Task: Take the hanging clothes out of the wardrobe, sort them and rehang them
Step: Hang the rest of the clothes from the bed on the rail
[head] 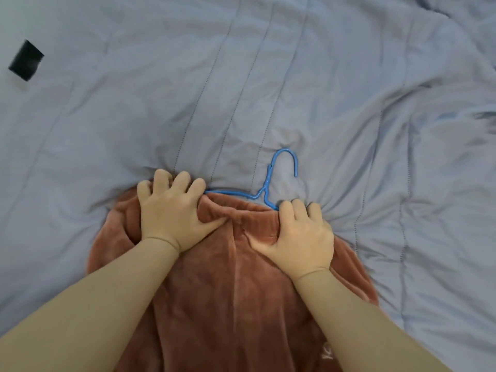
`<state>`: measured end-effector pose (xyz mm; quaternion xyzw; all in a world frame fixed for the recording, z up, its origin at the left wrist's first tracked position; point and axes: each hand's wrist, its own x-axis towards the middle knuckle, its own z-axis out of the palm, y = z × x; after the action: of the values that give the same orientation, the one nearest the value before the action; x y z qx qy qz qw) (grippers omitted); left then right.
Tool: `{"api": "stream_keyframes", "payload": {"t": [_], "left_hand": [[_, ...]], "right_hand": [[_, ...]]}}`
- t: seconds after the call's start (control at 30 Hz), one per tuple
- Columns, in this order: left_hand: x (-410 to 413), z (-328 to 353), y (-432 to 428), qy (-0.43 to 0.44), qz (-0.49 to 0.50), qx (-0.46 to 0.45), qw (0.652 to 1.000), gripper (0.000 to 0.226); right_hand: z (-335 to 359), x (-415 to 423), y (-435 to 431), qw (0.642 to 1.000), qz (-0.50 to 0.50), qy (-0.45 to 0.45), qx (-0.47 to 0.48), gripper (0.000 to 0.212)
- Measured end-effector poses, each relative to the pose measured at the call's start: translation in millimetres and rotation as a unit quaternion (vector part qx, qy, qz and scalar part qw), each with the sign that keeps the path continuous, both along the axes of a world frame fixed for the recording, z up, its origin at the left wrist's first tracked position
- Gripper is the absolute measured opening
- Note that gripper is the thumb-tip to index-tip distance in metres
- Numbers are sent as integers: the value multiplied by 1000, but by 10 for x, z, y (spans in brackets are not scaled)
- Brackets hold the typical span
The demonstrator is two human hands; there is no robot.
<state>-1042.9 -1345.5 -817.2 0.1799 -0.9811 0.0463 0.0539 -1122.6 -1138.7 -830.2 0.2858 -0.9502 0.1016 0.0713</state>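
Bed: a blue-grey quilt [268,76] with stitched channels covers the whole surface and serves as a broad, soft place to lay clothes out flat.
Garment: a rust-brown fleece garment [230,277] lies spread on the quilt directly below the camera, its gathered top edge pointing away from the person.
Hanger: a blue hanger [267,181] sits at that top edge. Its hook and neck lie bare on the quilt, and one arm runs along the fabric edge towards the left hand, while the other arm disappears by the right hand.
Left hand: the left hand [171,210] grips the left end of the top edge, with the fingers curled over it and the thumb dug into the fleece.
Right hand: the right hand [300,232] grips the right end in the same way, its fingers hooked over the edge where the hanger arm goes under and its thumb spread on the cloth.
Why held so: gripping both ends keeps the opening taut across the hanger. This looks like working the garment on or off it, though I cannot tell which.
Quilt puckers: creases radiate from the right fingers, which suggests downward pressure.
Elsewhere: a small black object [26,60] lies far off at the upper left, well apart.
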Motion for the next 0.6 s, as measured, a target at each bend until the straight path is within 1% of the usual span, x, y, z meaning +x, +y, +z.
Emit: {"api": "stream_keyframes", "payload": {"t": [0.1, 0.2, 0.23, 0.27, 0.33, 0.37, 0.4, 0.5, 0.53, 0.6], "left_hand": [[-4, 10, 10, -7, 15, -6, 1000, 71], [70, 200, 145, -67, 48, 12, 997, 78], [163, 305, 217, -91, 53, 30, 994, 81], [320, 404, 310, -117, 56, 56, 990, 84], [776, 671, 564, -183, 64, 125, 973, 97], [1038, 839, 713, -207, 58, 152, 965, 104], [1301, 1041, 863, -220, 60, 172, 958, 110], [1832, 1735, 1200, -210, 113, 234, 943, 116], [1906, 1982, 1253, -190, 135, 258, 938, 119], [1922, 2556, 1265, -143, 164, 280, 935, 122]], "right_hand": [[18, -17, -25, 1000, 2, -17, 7, 70], [198, 31, 33, 998, 13, -59, 36, 70], [302, 90, 89, 995, 11, -91, 45, 71], [433, 201, 169, 988, 4, -144, 62, 75], [751, 554, 409, 960, 2, -261, 104, 82], [947, 764, 559, 944, 7, -308, 118, 85], [1173, 964, 703, 934, 18, -331, 131, 87], [1927, 1321, 985, 932, 52, -324, 152, 99], [2195, 1338, 1006, 935, 62, -315, 151, 104], [2801, 1256, 931, 946, 88, -274, 147, 104]]}}
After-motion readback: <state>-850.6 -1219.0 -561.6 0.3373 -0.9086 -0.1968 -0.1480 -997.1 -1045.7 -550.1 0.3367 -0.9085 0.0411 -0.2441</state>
